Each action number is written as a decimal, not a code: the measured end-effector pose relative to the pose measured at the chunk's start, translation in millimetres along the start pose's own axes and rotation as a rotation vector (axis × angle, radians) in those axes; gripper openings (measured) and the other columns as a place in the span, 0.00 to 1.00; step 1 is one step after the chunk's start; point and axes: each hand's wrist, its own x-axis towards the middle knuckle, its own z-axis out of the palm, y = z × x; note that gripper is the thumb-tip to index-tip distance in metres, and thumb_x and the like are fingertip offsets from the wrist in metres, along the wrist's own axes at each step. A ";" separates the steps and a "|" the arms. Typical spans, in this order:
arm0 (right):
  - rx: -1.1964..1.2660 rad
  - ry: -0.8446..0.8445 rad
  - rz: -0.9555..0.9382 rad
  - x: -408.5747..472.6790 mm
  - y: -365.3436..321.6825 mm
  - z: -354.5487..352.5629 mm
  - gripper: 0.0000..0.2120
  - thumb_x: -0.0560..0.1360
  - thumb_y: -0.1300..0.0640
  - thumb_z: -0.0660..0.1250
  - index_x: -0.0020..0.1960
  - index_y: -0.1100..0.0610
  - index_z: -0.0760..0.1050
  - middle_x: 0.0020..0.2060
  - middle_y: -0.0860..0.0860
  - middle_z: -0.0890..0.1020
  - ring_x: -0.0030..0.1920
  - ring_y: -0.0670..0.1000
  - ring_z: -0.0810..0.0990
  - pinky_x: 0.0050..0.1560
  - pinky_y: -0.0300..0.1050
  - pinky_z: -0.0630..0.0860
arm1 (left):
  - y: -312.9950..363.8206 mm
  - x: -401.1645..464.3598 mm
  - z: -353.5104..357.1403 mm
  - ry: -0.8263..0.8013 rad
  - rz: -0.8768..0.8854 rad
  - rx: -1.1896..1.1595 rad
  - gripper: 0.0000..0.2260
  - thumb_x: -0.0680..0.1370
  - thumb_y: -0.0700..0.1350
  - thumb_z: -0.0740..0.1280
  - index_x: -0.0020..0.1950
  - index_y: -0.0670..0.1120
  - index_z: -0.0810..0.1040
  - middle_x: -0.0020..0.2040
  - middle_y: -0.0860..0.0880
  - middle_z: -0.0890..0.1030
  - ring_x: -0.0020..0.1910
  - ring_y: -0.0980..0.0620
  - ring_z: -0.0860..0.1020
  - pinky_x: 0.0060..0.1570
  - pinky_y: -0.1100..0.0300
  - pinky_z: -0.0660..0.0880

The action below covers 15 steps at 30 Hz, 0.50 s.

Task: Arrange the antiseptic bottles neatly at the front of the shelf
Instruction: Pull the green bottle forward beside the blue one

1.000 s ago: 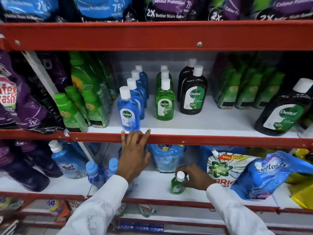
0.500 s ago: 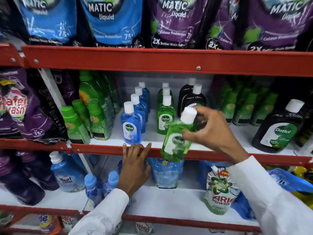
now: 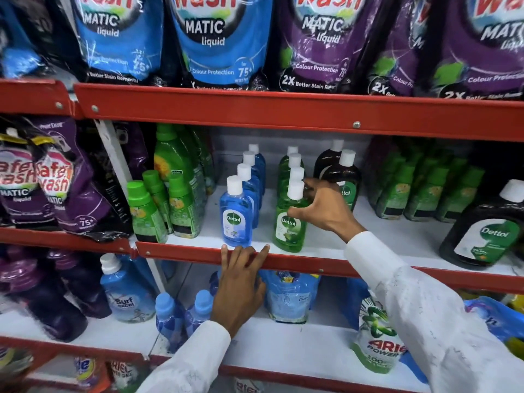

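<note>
A green Dettol bottle with a white cap stands upright at the front of the middle shelf, heading a row of green bottles. My right hand grips its shoulder just below the cap. Beside it on the left runs a row of blue Dettol bottles. Dark brown Dettol bottles stand behind my right hand, and a larger one sits at the far right. My left hand rests flat on the red shelf lip, fingers spread, holding nothing.
Green detergent bottles crowd the shelf's left side and more stand at the right. Detergent pouches hang above. The lower shelf holds a Surf Excel bottle, blue bottles and an Ariel pouch.
My right hand lifted the green bottle from the lower shelf, carried it up and set it upright at the front of the green row. The left hand stayed on the shelf lip.
</note>
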 end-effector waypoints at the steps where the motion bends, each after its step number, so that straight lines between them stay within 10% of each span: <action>1: 0.015 0.001 0.005 -0.1 1.6 0.6 0.32 0.61 0.48 0.79 0.63 0.52 0.77 0.51 0.49 0.86 0.46 0.48 0.85 0.43 0.35 0.75 | 1.8 -0.8 -0.8 0.004 -0.001 0.001 0.32 0.74 0.48 0.68 0.77 0.56 0.62 0.65 0.50 0.73 0.70 0.46 0.68 0.79 0.38 0.49; 11: 0.103 0.123 -0.042 -31.4 19.9 -5.0 0.31 0.64 0.50 0.80 0.66 0.51 0.76 0.54 0.42 0.83 0.48 0.39 0.80 0.45 0.20 0.72 | 31.6 1.1 4.7 0.029 0.008 -0.005 0.30 0.73 0.51 0.68 0.74 0.48 0.67 0.68 0.45 0.73 0.72 0.42 0.68 0.79 0.37 0.53; 15: 0.099 0.569 0.005 -80.5 65.4 -12.3 0.23 0.67 0.53 0.74 0.62 0.48 0.75 0.54 0.45 0.80 0.53 0.47 0.79 0.56 0.43 0.79 | 53.6 5.2 18.7 0.069 0.059 0.034 0.28 0.71 0.50 0.69 0.71 0.47 0.72 0.63 0.44 0.77 0.67 0.41 0.73 0.75 0.32 0.58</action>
